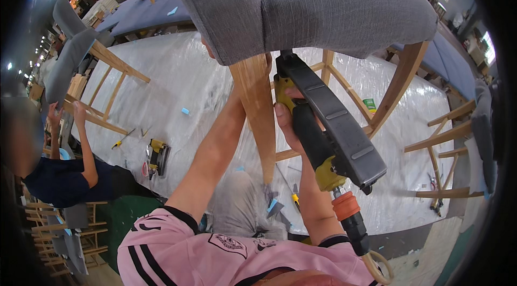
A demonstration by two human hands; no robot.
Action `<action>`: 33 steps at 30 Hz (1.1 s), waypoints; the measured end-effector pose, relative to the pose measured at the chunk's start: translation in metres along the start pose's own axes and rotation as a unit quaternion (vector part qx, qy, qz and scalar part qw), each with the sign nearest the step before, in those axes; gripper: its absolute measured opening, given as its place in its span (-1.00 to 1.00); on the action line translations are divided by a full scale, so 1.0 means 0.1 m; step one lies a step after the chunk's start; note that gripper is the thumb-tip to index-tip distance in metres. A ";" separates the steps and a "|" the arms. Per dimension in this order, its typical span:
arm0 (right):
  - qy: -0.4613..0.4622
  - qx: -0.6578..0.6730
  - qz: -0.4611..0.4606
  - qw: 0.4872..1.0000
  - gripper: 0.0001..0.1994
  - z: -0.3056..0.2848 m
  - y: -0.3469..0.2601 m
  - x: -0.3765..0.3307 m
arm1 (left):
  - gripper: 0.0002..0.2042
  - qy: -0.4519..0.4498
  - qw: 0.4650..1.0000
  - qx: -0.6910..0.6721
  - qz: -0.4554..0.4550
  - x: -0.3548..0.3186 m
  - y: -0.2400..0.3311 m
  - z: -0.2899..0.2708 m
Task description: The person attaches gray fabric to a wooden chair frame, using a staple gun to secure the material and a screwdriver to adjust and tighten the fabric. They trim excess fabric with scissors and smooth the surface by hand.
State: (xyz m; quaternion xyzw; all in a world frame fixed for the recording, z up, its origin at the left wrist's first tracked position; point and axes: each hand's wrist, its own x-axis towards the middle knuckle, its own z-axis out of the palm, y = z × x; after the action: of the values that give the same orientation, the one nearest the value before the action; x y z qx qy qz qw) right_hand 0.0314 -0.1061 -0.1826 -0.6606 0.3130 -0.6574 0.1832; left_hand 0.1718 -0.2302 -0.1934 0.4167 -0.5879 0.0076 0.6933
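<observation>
Plastic-sheeted workbench [177, 70] is lying beneath a grey upholstered chair [323, 0], right hand [288, 124] gripping the pneumatic nail gun [328, 130] whose long axis is angling up toward the seat underside, left hand [266, 62] mostly hidden behind the wooden leg [258, 113], grip indeterminate.

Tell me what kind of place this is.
Likely a furniture workshop: a grey upholstered chair on wooden legs, a pneumatic nail gun in the right hand, and more chair frames around a plastic-covered workbench.

Upholstered chair [323, 6] on the plastic-covered table [177, 76], directly ahead. Right hand [288, 124] grips the pneumatic stapler [328, 130] beneath the seat, right of one chair leg [258, 113]. Second stapler [157, 158] lies on the table at left. Another person [64, 173] far left.
</observation>
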 end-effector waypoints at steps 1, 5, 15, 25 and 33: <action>-0.005 -0.039 0.022 0.999 -0.69 -0.02 -0.09 0.01 | -0.30 0.000 1.000 -0.002 0.000 -0.01 0.01 -0.01; -0.010 -0.043 -0.011 0.999 -0.72 -0.09 -0.08 0.01 | -0.30 0.000 1.000 -0.004 -0.001 -0.03 0.03 0.00; -0.024 0.094 0.084 0.992 -0.64 -0.09 -0.10 0.08 | -0.31 0.001 1.000 -0.001 0.002 -0.03 0.06 0.02; -0.070 -0.065 0.010 0.995 -0.54 -0.45 -0.20 -0.05 | -0.32 -0.004 0.999 -0.010 0.046 0.12 0.08 -0.32; 0.343 0.140 0.439 0.818 -0.51 -1.51 0.25 -2.78 | 0.04 -0.053 0.980 -0.141 -0.130 -0.04 1.23 -0.66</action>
State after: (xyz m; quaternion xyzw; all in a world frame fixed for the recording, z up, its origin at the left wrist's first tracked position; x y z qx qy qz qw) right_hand -0.1051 0.0829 -0.3980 -0.1517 0.5172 -0.7280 0.4237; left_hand 0.1624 -0.1094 -0.1246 0.3872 -0.5603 -0.1875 0.7078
